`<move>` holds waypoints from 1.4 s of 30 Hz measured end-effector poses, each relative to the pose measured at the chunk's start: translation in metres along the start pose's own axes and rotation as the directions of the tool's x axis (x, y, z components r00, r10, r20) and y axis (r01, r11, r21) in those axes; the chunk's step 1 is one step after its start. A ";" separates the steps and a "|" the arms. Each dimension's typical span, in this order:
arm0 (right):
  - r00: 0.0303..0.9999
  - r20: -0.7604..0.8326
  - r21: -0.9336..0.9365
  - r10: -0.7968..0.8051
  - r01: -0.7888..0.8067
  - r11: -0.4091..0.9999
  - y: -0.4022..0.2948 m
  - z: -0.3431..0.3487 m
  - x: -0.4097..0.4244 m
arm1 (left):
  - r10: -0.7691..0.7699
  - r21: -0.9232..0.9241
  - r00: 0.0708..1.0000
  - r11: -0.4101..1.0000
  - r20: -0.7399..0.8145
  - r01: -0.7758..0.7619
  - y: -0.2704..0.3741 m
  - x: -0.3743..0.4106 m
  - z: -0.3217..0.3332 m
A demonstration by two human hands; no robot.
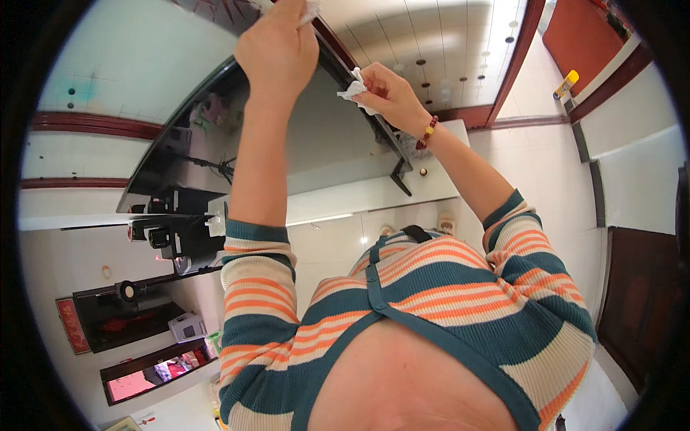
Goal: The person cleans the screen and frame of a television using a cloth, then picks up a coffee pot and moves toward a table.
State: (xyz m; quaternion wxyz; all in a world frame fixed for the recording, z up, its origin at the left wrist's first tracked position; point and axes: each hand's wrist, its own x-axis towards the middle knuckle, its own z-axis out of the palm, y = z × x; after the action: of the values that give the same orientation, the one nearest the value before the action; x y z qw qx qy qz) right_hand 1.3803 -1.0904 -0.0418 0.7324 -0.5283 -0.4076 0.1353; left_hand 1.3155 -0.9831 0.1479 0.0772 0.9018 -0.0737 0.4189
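Note:
A large flat-screen television (334,134) stands before me with its dark, reflective screen towards me. My right hand (396,97) pinches a crumpled white tissue (356,90) at the television's edge. Higher up in the view, my left hand (277,54) is closed in a fist around another bit of white tissue (311,11), which shows past the fingers and is cut off by the picture's top rim. The left forearm hides part of the screen. Below the right hand, a black foot (401,176) of the television rests on a white cabinet top (436,175).
A small round object (423,172) lies on the cabinet near the foot. Black equipment (186,237) stands left of my left arm. Behind the television is a glass panel with dots (426,48). A yellow-capped can (566,84) stands on the floor by a doorway.

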 end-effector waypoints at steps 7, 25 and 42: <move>0.994 -0.040 -0.182 0.103 -0.108 0.977 0.085 -0.014 -0.056 | -0.020 0.019 0.999 1.000 -0.025 0.021 -0.002 -0.001 0.008; 0.950 -0.128 -0.376 0.286 -0.313 0.872 0.152 -0.015 -0.104 | -0.036 0.032 0.999 0.999 0.010 0.036 0.008 0.005 0.002; 0.975 0.151 0.722 0.162 -0.221 0.655 -0.070 -0.032 0.007 | -0.121 -0.410 0.992 0.907 -0.034 0.096 -0.017 0.008 -0.009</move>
State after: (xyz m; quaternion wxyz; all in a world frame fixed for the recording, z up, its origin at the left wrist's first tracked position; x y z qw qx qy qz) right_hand 1.3925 -1.1359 0.0197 0.8487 -0.2242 -0.2873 0.3832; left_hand 1.3170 -0.9648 0.1584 0.2886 0.8560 -0.1067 0.4155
